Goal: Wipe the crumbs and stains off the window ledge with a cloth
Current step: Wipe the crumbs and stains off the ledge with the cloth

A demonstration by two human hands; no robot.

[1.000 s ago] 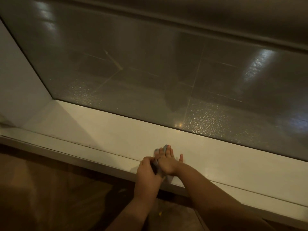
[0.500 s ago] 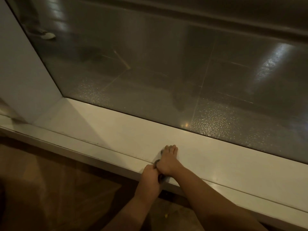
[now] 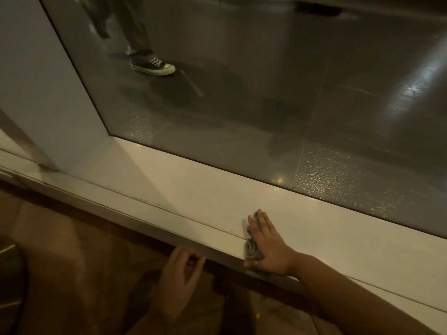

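Note:
A white window ledge (image 3: 193, 189) runs from the left corner down to the right, below a large glass pane. My right hand (image 3: 268, 245) lies flat with straight fingers on a small grey cloth (image 3: 251, 247), pressing it onto the front part of the ledge. The cloth shows only at the hand's left side and at the fingertips. My left hand (image 3: 180, 274) hangs below the ledge's metal front edge (image 3: 145, 228), fingers loosely curled, holding nothing. Small dark specks lie along the seam of the ledge to the left.
Behind the glass pane (image 3: 266, 105) a person's leg and a dark sneaker (image 3: 152, 65) stand on a shiny tiled floor. A white wall jamb (image 3: 48, 93) closes the ledge at the left. Brown floor lies under my arms.
My left hand has let go near the cloth and dropped below the ledge's edge. My right hand now lies flat on the cloth. The view has shifted, and a sneaker is visible behind the glass.

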